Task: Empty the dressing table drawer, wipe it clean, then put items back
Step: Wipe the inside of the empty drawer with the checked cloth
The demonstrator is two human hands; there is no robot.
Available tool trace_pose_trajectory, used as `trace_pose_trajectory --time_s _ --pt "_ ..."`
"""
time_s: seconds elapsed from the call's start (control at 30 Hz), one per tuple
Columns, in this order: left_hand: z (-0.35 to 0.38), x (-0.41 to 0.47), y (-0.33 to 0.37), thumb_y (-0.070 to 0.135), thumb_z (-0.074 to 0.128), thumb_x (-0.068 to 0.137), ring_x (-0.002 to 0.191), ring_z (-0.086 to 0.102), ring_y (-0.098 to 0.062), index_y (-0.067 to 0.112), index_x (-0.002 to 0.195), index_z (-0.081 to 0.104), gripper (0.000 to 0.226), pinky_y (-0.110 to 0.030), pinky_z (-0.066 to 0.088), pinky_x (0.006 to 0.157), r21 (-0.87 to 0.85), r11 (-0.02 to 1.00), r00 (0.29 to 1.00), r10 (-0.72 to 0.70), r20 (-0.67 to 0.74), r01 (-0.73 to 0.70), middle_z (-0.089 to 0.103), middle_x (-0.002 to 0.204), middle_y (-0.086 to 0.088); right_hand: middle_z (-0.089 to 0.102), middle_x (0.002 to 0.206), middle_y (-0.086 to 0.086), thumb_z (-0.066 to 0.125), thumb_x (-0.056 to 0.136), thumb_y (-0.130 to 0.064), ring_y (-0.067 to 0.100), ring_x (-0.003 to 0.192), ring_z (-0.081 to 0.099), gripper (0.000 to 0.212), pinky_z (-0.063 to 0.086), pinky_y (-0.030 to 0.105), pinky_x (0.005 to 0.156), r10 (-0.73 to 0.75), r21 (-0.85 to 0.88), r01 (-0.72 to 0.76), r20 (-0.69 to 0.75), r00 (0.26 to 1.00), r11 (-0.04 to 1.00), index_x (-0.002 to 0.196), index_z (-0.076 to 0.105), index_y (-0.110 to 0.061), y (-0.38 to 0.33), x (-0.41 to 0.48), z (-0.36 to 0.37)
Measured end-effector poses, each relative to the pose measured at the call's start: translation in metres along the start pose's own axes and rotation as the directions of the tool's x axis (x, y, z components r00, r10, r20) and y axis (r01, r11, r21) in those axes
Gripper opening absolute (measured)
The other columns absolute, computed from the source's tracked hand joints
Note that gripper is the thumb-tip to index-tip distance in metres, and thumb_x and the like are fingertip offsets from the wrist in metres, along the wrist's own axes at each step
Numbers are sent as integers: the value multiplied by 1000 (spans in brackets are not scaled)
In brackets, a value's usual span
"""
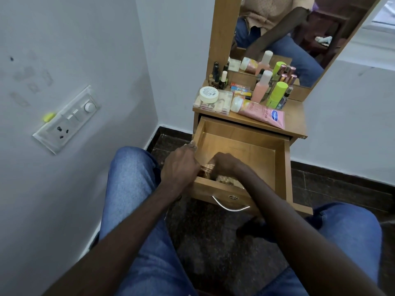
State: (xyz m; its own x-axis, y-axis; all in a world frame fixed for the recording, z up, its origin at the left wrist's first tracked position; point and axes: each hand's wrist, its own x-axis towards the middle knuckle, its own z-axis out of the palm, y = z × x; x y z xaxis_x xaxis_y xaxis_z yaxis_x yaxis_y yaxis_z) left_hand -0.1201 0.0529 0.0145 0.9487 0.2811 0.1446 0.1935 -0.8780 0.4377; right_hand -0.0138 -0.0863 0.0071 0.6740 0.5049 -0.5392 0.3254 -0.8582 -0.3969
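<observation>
**Two hands at the near-left corner of the light-brown wooden drawer [256, 150]**

Pulled out toward the seated person, the drawer stands open below the wooden tabletop [295, 122]. Inside it, the right hand [226, 163] curls tightly round a tan ribbed bundle [207, 167]. The left hand [179, 165] lies across the drawer's left wall with its fingers bent inward, and what they grasp cannot be told. A pink lotion tube [263, 116] lies on the tabletop.
</observation>
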Motion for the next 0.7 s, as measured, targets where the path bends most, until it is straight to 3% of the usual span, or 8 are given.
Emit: trace_pose_trajectory --time_s 0.07,0.17,0.37,0.47,0.6,0.7 --pt "2 1 -2 25 49 104 102 70 -26 7 124 69 34 -39 56 87 11 1000 1000 20 -19 -20 72 122 -10 76 106 11 74 90 -5 28 97 71 19 53 31 75 -111 -11 111 -32 993 994 109 76 -5 -16 7 7" --pt "5 2 -4 23 48 103 107 70 -26 8 125 69 34 -39 55 90 7 1000 999 27 -23 -27 71 126 -10 73 111 8 72 90 -3 24 95 65 29 47 30 75 -165 -89 167 26 986 982 119 73 -6 -21 11 5" --pt "4 5 -6 16 52 97 113 68 -22 10 139 62 44 -37 54 95 -11 1000 1000 25 -5 -25 68 134 -5 71 117 6 81 76 -4 26 110 65 52 55 40 90 61 -318 3 191 980 948 126 69 -9 -2 0 -24" --pt "2 5 -6 15 49 97 112 69 -21 13 140 62 45 -38 55 95 6 1000 999 28 -17 -28 66 138 -3 71 117 5 79 76 -5 24 109 66 48 57 38 91 151 -396 -56 214 965 917 123 71 -10 31 -10 -34" --pt "0 4 -2 16 48 97 108 70 -22 14 140 63 45 -39 57 92 5 999 999 37 -29 -37 66 138 -2 71 108 2 76 82 -13 19 102 65 26 55 42 98 191 -293 -135 171 966 947 106 71 -19 82 -31 -42" --pt "-1 3 2 18 50 97 107 70 -23 14 139 63 44 -39 57 90 29 998 998 47 -32 -47 68 135 -2 72 103 6 75 88 -19 21 96 69 11 57 38 89 156 18 -156 13 988 988 97 69 -17 108 -50 -47"
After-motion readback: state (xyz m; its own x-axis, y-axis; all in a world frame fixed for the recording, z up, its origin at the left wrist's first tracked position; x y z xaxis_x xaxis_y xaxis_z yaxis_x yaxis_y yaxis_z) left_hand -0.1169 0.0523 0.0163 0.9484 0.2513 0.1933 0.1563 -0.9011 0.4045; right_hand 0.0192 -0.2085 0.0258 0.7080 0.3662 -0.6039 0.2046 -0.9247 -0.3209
